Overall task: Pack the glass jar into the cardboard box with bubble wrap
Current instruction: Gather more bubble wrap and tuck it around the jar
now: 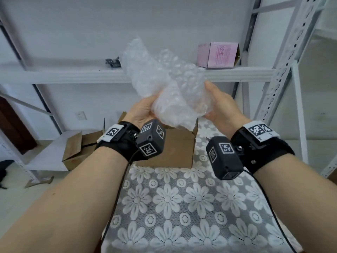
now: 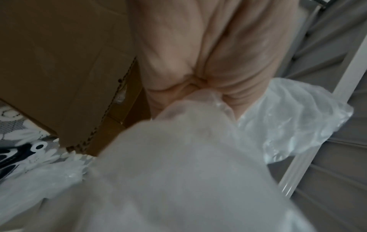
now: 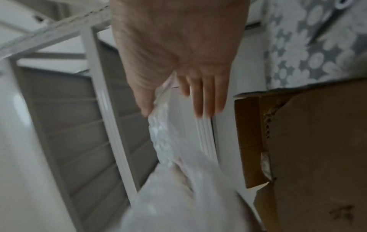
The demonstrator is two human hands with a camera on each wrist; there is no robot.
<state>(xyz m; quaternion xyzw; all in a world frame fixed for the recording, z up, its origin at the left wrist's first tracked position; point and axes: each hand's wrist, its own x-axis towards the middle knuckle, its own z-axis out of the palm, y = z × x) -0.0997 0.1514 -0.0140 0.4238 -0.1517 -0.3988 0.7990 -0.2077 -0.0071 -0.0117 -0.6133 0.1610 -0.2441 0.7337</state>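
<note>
Above an open cardboard box (image 1: 169,148) on a table spread with a grey-and-white flower-patterned cloth (image 1: 182,207), a person holds up a crumpled bundle of clear bubble wrap (image 1: 169,92), its loose ends fanning upward in front of a white metal shelf (image 1: 63,75). The wrap is translucent and dimpled, bunched into a rounded mass at its lower end; whether the glass jar sits inside it cannot be told. The left hand (image 1: 144,110) grips the bundle's lower left side, fingers curled round the plastic. The right hand (image 1: 218,105) rests against the right side, its fingers (image 3: 206,94) straight and close together in the right wrist view, thumb touching the wrap's edge. A pink carton (image 1: 218,54) stands on the shelf behind, and another brown box (image 1: 76,150) lies open on a low surface at left.
</note>
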